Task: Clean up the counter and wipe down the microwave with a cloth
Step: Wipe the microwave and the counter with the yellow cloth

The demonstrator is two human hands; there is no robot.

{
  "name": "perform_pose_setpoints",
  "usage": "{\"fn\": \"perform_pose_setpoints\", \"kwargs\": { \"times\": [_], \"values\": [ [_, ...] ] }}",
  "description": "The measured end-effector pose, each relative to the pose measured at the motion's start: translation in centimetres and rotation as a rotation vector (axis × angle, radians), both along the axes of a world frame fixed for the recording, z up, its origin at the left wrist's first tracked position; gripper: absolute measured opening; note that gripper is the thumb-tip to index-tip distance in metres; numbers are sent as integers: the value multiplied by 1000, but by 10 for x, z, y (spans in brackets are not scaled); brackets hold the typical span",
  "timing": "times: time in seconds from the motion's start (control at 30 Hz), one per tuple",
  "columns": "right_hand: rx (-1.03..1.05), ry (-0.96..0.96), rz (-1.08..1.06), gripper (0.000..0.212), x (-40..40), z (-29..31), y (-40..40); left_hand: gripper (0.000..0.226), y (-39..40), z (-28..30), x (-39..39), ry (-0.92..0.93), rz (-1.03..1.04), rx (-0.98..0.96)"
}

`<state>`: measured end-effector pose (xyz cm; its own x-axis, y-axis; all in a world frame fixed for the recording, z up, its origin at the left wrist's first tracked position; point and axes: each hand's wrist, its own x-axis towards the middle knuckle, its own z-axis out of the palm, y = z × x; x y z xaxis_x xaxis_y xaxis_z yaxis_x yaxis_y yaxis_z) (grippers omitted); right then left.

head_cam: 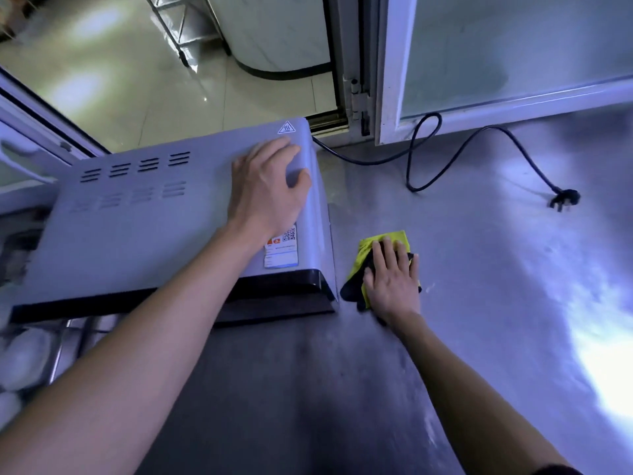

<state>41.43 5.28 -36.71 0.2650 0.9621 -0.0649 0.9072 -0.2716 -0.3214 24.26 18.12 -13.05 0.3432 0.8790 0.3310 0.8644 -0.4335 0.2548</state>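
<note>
Microwave (154, 217) under our flat left hand (267, 190), fingers spread, nothing gripped — a hard push could slide it. Cord (421, 156) trails loose beyond the right hand (392, 279), which presses flat on the cloth (373, 269) — a wide wipe may snag it.

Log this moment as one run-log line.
left hand flat on microwave top | right hand pressing cloth on counter | plug loose
</note>
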Motion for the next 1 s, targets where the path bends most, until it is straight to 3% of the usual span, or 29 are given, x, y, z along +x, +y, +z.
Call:
{"fn": "perform_pose_setpoints", "kwargs": {
  "times": [0.17,0.33,0.53,0.67,1.0],
  "values": [
    [-84,25,38,66,-50,6,-91,28,-25,19,-3,-34,-36,9],
    [-175,-1,124,71,-99,10,-163,33,-89,29,-20,-149,-97,-82],
    [-237,-47,242,71,-149,16,-225,23,-180,6,-59,-166,-211,31],
    [-229,-70,244,69,-173,25,-249,26,-231,-15,-86,-212,-225,39],
    [-234,-95,385,65,-147,25,-253,34,-307,-77,-121,-169,-200,-248]
  ]
}}
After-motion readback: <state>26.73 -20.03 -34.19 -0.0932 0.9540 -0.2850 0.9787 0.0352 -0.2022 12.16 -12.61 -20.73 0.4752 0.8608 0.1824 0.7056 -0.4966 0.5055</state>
